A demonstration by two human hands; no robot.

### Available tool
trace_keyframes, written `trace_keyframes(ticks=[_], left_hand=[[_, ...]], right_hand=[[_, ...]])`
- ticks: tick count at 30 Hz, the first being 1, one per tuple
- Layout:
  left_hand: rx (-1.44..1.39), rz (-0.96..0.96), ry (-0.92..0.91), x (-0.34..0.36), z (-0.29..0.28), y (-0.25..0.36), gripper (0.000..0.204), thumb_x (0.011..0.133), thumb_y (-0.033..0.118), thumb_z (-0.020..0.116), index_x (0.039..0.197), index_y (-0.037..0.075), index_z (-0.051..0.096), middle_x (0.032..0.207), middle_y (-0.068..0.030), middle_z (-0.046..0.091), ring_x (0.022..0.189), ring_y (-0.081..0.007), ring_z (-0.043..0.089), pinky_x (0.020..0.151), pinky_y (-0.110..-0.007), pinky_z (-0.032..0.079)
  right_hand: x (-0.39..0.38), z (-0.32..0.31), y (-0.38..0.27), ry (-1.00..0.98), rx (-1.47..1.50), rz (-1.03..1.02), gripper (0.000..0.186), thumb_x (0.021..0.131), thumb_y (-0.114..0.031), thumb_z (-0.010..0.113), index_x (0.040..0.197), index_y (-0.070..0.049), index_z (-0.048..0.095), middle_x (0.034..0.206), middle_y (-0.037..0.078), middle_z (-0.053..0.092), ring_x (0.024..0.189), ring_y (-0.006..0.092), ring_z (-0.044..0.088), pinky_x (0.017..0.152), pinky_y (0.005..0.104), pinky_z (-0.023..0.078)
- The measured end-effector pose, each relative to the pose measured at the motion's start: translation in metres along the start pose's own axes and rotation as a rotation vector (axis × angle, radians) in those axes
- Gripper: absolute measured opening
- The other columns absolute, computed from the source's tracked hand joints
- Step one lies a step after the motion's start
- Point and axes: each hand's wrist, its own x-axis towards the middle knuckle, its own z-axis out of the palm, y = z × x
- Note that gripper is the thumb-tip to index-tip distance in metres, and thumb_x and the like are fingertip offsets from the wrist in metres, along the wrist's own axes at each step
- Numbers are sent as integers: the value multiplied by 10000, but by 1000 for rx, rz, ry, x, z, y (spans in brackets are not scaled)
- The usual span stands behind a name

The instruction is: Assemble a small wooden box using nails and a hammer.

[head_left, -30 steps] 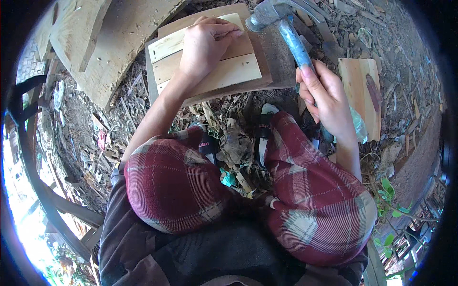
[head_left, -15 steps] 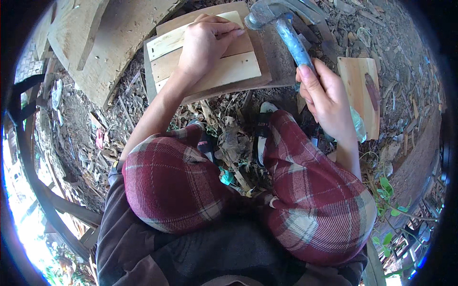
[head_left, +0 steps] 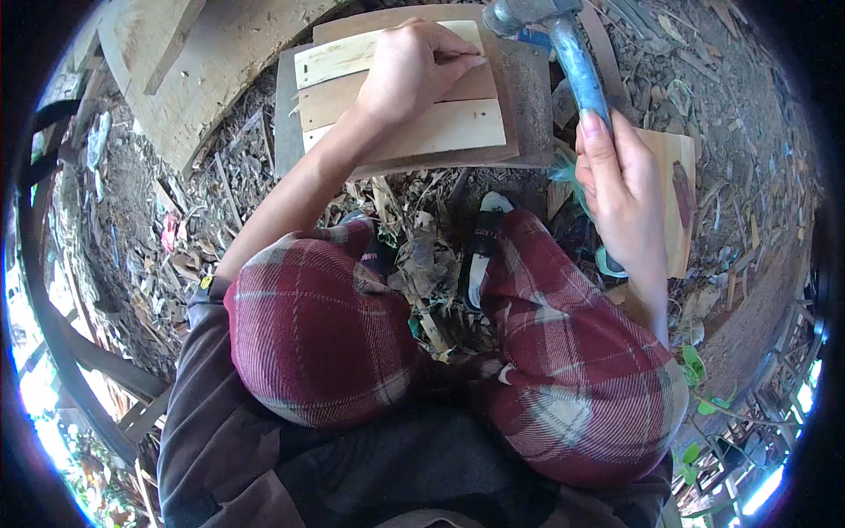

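Note:
Three light wooden slats [head_left: 400, 132] with small nail marks lie side by side on a larger weathered board [head_left: 528, 141]. My left hand [head_left: 409, 70] rests over the slats' upper right, thumb and fingertips pinched on something too small to make out. My right hand [head_left: 620, 185] grips the blue handle of a hammer [head_left: 576, 62], whose metal head is up beside the slats' top right corner, apart from my left fingers.
Large rough plywood [head_left: 180, 97] lies at upper left. A pale board [head_left: 678, 238] and crumpled green plastic [head_left: 568, 172] are at right. Dead leaves and wood scraps cover the ground around my sandaled feet [head_left: 484, 229]; a green plant [head_left: 704, 405] grows at lower right.
The view has shifted slightly, with slats and both hands farther right in it. The hammer head has moved a little up and away from my left fingertips, which keep their pinch.

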Motion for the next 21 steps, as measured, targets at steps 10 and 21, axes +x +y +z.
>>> trace_keyframes(ticks=[10,21], left_hand=[[-31,28,23,0,1,-8,178,761,159,746,885,32,722,877,-142,686,795,-255,678,728,-329,536],[-126,17,45,0,5,-16,142,754,128,711,849,22,720,774,-156,689,722,-258,688,697,-335,550]], right_hand=[[-1,8,-21,41,-218,44,340,999,-369,450,859,-74,545,564,-58,397,493,42,378,446,237,284],[-3,15,-11,51,-254,72,337,1001,-365,446,871,-75,557,563,-68,428,485,13,381,421,213,264]])
